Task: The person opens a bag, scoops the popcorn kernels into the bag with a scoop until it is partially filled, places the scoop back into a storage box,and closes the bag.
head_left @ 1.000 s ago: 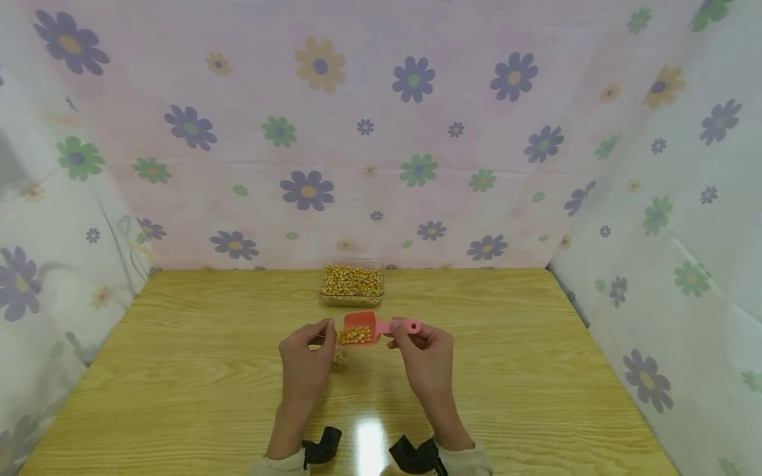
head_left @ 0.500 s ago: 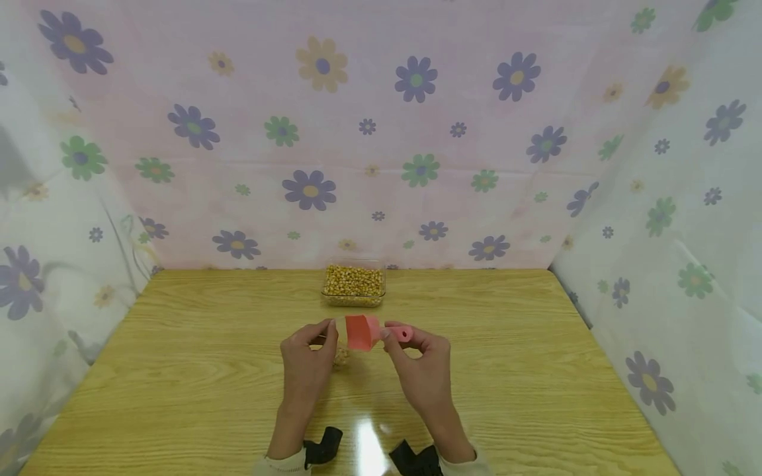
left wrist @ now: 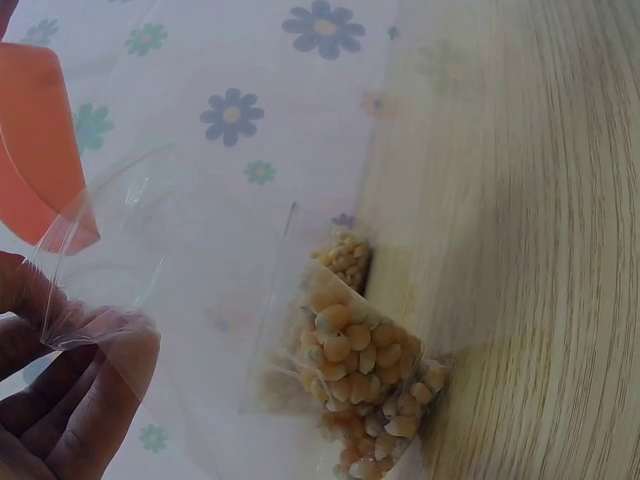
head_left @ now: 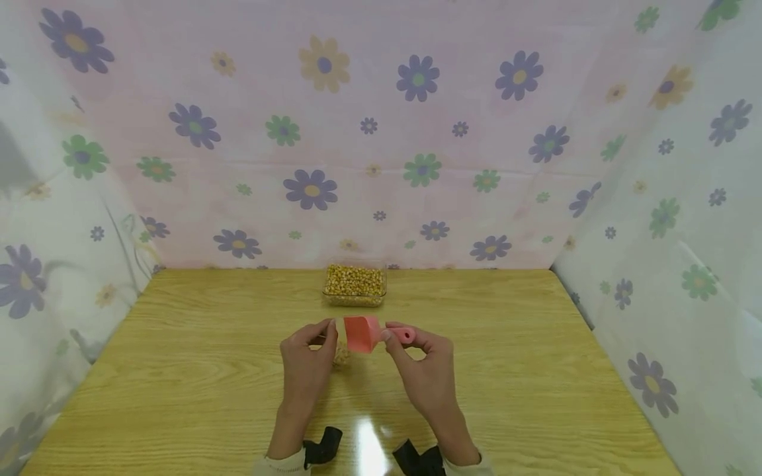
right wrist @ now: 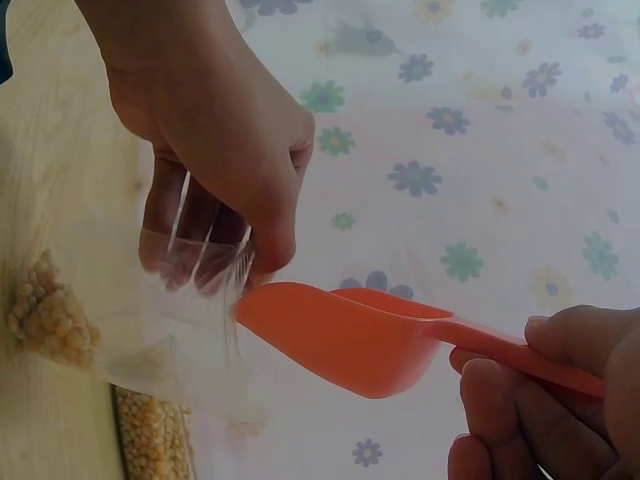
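Observation:
A clear plastic bag hangs from my left hand, whose thumb and fingers pinch its upper edge. Corn kernels fill the bottom of the bag. My right hand grips the handle of a pinkish-red plastic scoop between thumb and fingers. In the right wrist view the scoop's lip is at the bag's mouth, close to the left fingertips, and its bowl tips toward the bag. No kernels show in the scoop; part of its inside is hidden there.
A rectangular glass container of corn kernels stands at the back of the wood-grain table, beyond both hands. Flower-patterned cloth hangs behind the table and along both sides.
One second ago the scoop held kernels and lay nearer level. Since then my right hand has tilted it toward the bag, and the kernels have gone from it. My left hand stays about still.

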Tool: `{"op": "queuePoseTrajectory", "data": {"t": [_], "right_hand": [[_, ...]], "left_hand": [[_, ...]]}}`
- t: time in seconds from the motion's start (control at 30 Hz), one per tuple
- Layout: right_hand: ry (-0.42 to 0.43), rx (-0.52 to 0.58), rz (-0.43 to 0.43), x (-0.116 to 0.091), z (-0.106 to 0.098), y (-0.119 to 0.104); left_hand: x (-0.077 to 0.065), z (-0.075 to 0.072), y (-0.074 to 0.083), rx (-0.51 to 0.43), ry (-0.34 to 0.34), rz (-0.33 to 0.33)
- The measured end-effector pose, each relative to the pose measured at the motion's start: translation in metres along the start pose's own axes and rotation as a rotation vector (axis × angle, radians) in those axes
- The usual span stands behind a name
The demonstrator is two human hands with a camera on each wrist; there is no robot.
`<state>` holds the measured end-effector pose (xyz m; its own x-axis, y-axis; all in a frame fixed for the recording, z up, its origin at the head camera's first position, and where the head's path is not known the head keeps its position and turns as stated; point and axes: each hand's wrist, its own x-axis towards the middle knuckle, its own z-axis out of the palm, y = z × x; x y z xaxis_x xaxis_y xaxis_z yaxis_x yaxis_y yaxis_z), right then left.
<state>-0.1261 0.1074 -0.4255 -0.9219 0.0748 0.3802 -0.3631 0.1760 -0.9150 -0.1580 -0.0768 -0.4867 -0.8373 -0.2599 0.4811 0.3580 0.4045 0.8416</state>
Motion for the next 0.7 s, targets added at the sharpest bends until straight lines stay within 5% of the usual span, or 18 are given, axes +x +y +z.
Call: {"op": "queuePoseTrajectory", "data": {"t": [0.47, 0.7], "right_hand": [[0.145, -0.011, 0.005, 0.009, -0.012, 0.007], [0.220, -0.052, -0.002, 0.033, -0.014, 0.027]], "left_hand": [[0.002, -0.003, 0.002, -0.062, -0.016, -0.058], [0.001, -0.003, -0.001, -0.121, -0.023, -0.083]]}}
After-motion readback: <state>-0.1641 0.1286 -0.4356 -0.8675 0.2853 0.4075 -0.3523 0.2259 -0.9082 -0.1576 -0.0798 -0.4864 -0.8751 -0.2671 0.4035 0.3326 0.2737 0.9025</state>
